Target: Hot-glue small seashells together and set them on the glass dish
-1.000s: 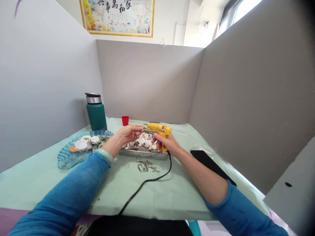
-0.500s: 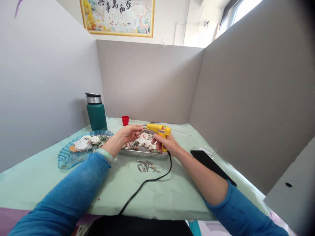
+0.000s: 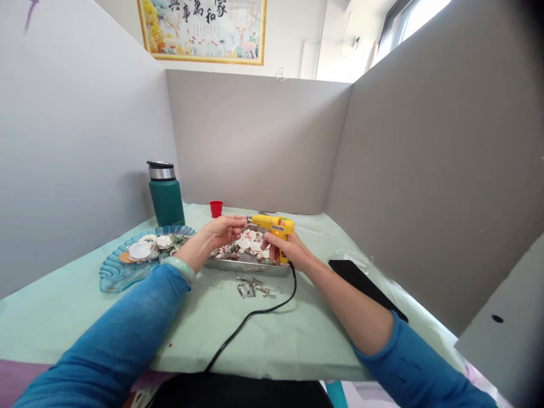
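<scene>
My right hand (image 3: 285,247) is wrapped round the handle of a yellow glue gun (image 3: 272,224), its nozzle pointing left. At the nozzle tip, my left hand (image 3: 226,229) pinches something small that I cannot make out. Beneath both hands lies a metal tray (image 3: 255,267) holding white discs (image 3: 245,242) and small shells. Several small metal clasps (image 3: 251,288) are scattered on the table in front of the tray. A black cord (image 3: 250,314) runs from the gun to the table's front edge.
A blue glass dish (image 3: 111,273) with discs and shells stands at the left, a green bottle (image 3: 166,198) behind it. The red cup (image 3: 216,209) is at the back. At the right lies a black flat object (image 3: 365,288). Grey panels (image 3: 259,141) enclose the table (image 3: 238,351).
The glue gun has shifted very slightly to the left in my right hand. My left hand has barely moved and keeps its pinch.
</scene>
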{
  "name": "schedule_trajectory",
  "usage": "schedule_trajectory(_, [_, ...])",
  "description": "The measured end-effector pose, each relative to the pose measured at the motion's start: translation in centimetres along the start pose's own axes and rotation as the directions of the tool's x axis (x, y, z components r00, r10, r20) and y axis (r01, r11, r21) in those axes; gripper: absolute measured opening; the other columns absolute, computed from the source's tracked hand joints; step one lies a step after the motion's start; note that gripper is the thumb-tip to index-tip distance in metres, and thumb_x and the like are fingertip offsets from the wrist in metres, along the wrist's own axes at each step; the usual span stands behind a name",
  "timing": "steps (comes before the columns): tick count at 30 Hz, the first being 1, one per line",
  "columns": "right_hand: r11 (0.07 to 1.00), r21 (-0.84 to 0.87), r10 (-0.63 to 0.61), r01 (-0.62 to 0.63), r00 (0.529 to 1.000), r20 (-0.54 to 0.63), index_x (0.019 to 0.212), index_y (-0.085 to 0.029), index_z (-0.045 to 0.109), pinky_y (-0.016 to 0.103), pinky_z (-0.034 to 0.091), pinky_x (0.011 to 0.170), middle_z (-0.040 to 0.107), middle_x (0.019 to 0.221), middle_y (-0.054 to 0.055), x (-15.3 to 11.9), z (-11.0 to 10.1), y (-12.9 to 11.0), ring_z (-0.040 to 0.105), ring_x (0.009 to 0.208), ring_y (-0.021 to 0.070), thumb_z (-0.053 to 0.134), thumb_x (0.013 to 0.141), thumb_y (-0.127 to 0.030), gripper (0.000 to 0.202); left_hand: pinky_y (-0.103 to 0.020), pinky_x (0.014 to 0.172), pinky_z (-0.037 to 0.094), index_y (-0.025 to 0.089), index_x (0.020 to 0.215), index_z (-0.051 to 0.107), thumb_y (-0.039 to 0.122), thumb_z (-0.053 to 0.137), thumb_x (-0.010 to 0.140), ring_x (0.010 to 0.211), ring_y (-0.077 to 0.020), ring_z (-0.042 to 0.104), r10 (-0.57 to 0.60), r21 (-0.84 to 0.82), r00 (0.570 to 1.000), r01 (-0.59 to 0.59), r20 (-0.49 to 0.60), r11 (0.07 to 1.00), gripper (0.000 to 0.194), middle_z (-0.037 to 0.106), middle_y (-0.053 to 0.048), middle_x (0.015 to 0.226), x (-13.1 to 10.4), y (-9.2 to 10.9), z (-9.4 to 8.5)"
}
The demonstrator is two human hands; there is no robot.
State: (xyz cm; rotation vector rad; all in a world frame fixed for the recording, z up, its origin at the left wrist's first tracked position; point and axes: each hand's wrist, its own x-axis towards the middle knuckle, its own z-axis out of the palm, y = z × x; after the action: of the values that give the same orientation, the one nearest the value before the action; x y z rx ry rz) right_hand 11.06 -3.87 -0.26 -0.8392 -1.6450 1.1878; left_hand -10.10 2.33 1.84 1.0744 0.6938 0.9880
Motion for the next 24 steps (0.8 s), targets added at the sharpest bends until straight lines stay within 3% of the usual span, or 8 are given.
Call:
schedule_trajectory(3, [1.000, 0.017, -0.005, 0.005, 1.000, -0.006, 0.090, -0.013, 0.063, 0.019, 0.042, 0.038, 0.064, 0.060, 0.001, 0.07, -0.04, 0.10, 0.053, 0.041, 0.0080, 0.066, 0.075, -0.048, 0.038, -0.016, 0.043, 0.047, 0.007, 0.083, 0.065, 0.000, 0.060, 0.076, 0.042, -0.0047, 0.051, -0.006, 0.005, 1.000, 0.006, -0.003, 1.000, 0.012, 0.064, -0.004, 0.063, -0.15, 0.04, 0.23])
schedule_trajectory(12, [0.998, -0.031, 0.048, -0.048, 0.999, 0.014, 0.088, -0.014, 0.062, 0.018, 0.041, 0.038, 0.059, 0.050, -0.002, -0.22, 0.03, -0.37, 0.051, 0.039, 0.0079, 0.065, 0.075, -0.049, 0.038, -0.016, 0.043, 0.046, 0.008, 0.085, 0.065, 0.001, 0.061, 0.076, 0.042, -0.0047, 0.051, 0.014, -0.021, 1.000, -0.014, -0.027, 1.000, 0.012, 0.063, -0.003, 0.063, 0.15, -0.05, -0.23])
schedule_trajectory(18, [1.000, -0.003, 0.007, -0.007, 1.000, -0.014, 0.089, -0.015, 0.062, 0.019, 0.041, 0.038, 0.063, 0.058, 0.000, -0.09, 0.04, -0.14, 0.052, 0.041, 0.0080, 0.065, 0.075, -0.049, 0.037, -0.017, 0.044, 0.048, 0.008, 0.085, 0.065, 0.001, 0.064, 0.074, 0.042, -0.0047, 0.051, 0.001, 0.009, 1.000, -0.001, 0.003, 1.000, 0.013, 0.064, -0.003, 0.064, 0.12, 0.06, -0.30])
schedule_trajectory(24, [1.000, 0.003, 0.003, -0.003, 1.000, -0.001, 0.085, -0.015, 0.062, 0.019, 0.041, 0.038, 0.059, 0.053, -0.002, 0.14, -0.05, 0.19, 0.051, 0.040, 0.0080, 0.065, 0.074, -0.050, 0.037, -0.017, 0.044, 0.048, 0.008, 0.085, 0.065, 0.002, 0.061, 0.076, 0.042, -0.0051, 0.052, -0.001, 0.003, 1.000, 0.001, -0.010, 1.000, 0.012, 0.065, -0.004, 0.065, -0.11, 0.20, 0.09])
